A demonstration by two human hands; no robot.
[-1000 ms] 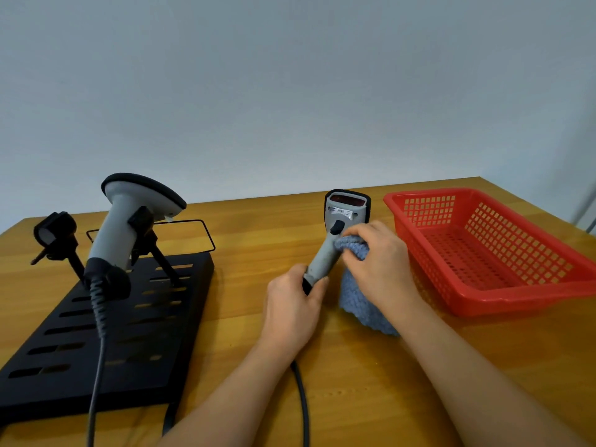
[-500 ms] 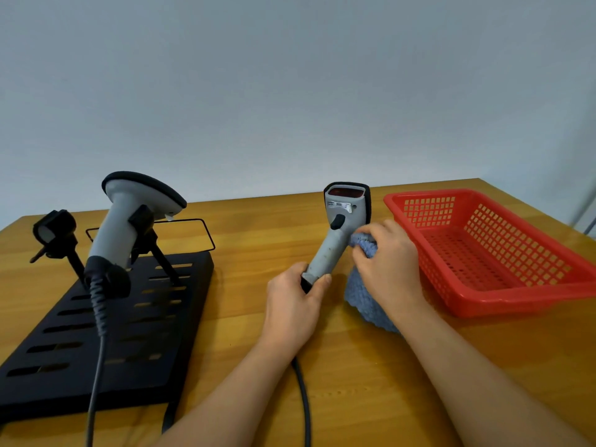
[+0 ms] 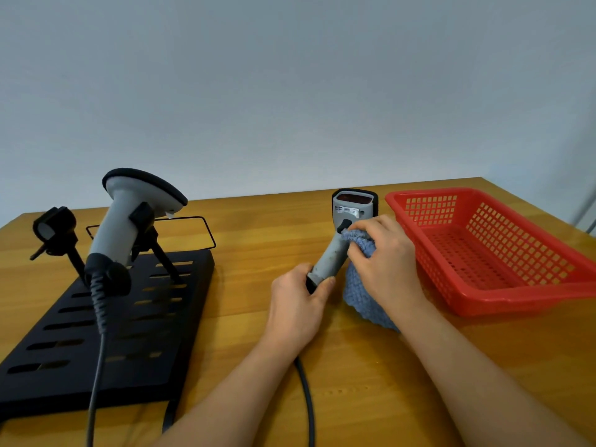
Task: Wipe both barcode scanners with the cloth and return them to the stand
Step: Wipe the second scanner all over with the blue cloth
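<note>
Head view, left hand (image 3: pixel 298 312) grip clamps scanner (image 3: pixel 342 240), right hand (image 3: pixel 385 262) pinches cloth (image 3: pixel 361 298)

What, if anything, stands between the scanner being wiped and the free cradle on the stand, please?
Nothing visible blocks it. The held scanner is right of the stand; its empty cradle sits far left, beyond the docked scanner, which must be passed.

Scanner label (image 3: pixel 346 209) text too small; cable (image 3: pixel 306 401) cut off at bottom edge.
</note>
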